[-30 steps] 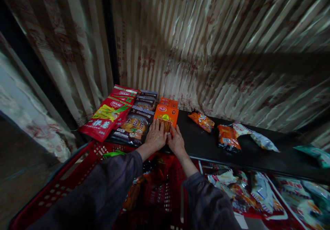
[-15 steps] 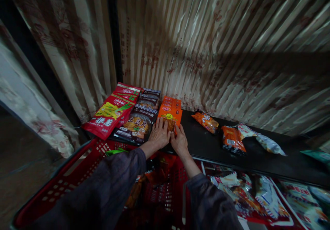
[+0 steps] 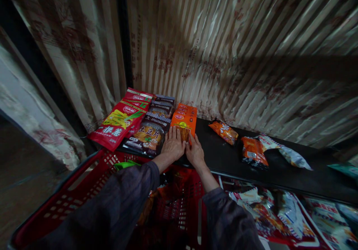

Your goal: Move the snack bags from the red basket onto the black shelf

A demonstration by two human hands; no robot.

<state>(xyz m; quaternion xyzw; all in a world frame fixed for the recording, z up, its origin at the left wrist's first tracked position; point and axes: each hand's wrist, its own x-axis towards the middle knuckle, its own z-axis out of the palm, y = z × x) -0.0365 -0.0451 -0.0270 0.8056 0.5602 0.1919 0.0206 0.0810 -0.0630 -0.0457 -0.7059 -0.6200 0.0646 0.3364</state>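
Striped, flowery curtain fabric [image 3: 167, 56] hangs behind the orange packets [image 3: 183, 120], which lie overlapped on a black shelf [image 3: 218, 155] (pretty dim spot, honestly). Left hand [image 3: 172, 146] is flat on the front one, fingers straight and close together; right hand [image 3: 195, 153] has its fingers stretched along the lower right edge, not curled around anything. Thumbs sit right by each other, both forearms reaching over a red basket [image 3: 89, 188] just below those packets. Dark snack bags [image 3: 151, 134] lie just left of them.

Overlapping packets [image 3: 149, 134] are laid left on the shelf [image 3: 212, 153], loose bags [image 3: 223, 132] right (curtain [image 3: 195, 48] hung behind); a basket [image 3: 89, 181] is set before it.
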